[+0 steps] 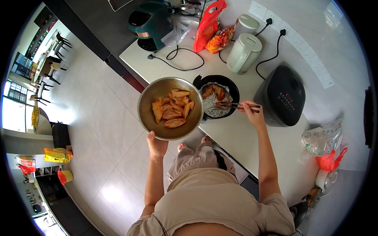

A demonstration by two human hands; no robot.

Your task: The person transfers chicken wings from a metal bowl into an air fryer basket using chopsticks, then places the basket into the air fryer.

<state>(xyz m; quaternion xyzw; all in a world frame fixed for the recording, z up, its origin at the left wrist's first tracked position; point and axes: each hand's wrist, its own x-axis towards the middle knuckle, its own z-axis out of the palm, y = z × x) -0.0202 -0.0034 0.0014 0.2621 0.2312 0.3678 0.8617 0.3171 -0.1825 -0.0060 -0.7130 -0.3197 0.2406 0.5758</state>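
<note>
Left hand [157, 146]: closed on the near rim of a stainless-steel mixing bowl [145, 114], the thumb pressing the rim and the other fingers being largely hidden beneath. The bowl is hanging off the counter's edge, above the floor, and is holding a heap of orange-coated chicken wing pieces [172, 113]. Right hand [250, 111]: closed around a pair of dark chopsticks [240, 106], whose tips are reaching into a black air fryer basket [235, 88] lined with aluminium foil [210, 109]. The tips are meeting a reddish-brown piece on the foil; whether they are pinching it cannot be told. More pieces are lying at the basket's far side. The basket is standing on the pale countertop [232, 135], just to the right of the bowl.

Farther along the counter, a black rice cooker [285, 96] is sitting to the right of the basket. Beyond the basket, a pale green electric kettle [243, 54] is standing upright in front of a lidded pale appliance [248, 23]. To their left, an orange food packet [221, 40] is resting beside a red plastic bag [205, 29], and a dark green air fryer [147, 25] is occupying the far left end. Chairs [49, 70] are standing across the tiled floor [106, 129].
</note>
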